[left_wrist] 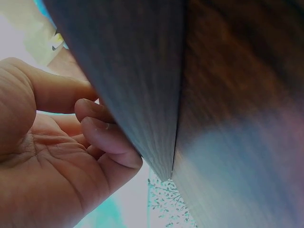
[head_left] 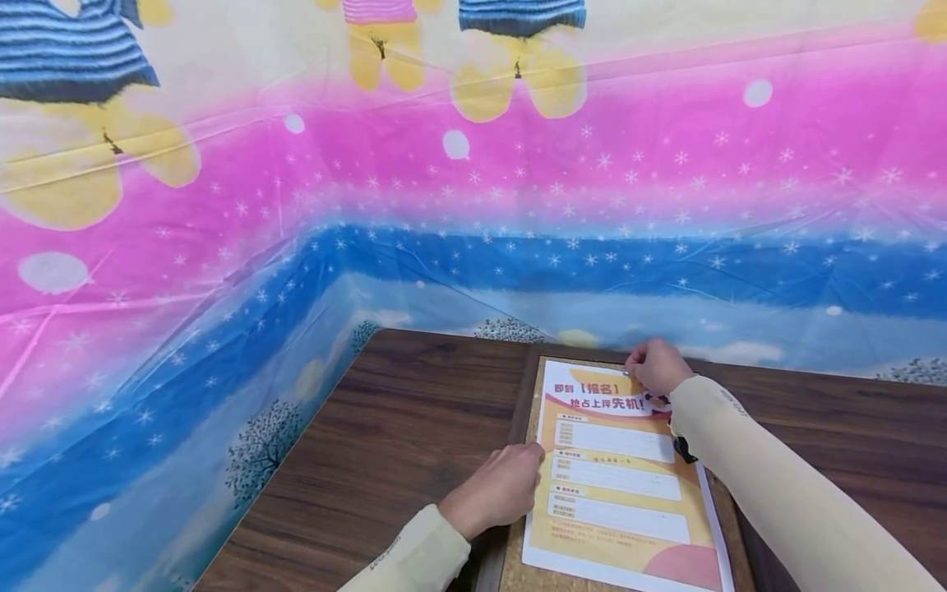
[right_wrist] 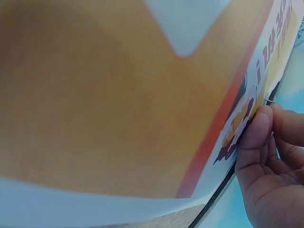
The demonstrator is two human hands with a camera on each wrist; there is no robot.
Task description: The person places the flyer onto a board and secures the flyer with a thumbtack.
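A printed yellow and white poster with red lettering lies on a framed cork board. At its upper right, my right hand pinches a small, thin metal pin between thumb and forefinger, right at the sheet's top edge. My left hand is at the poster's left edge, thumb and forefinger closed together on the margin. In the left wrist view, the other fingers of the left hand curl inward beside the dark wooden frame, which hides the fingertips.
The board lies on a dark wood-grain table, its top edge close to the table's back edge. Behind and to the left hangs a pink and blue patterned cloth. A black wrist-worn device sits under the right cuff, over the poster.
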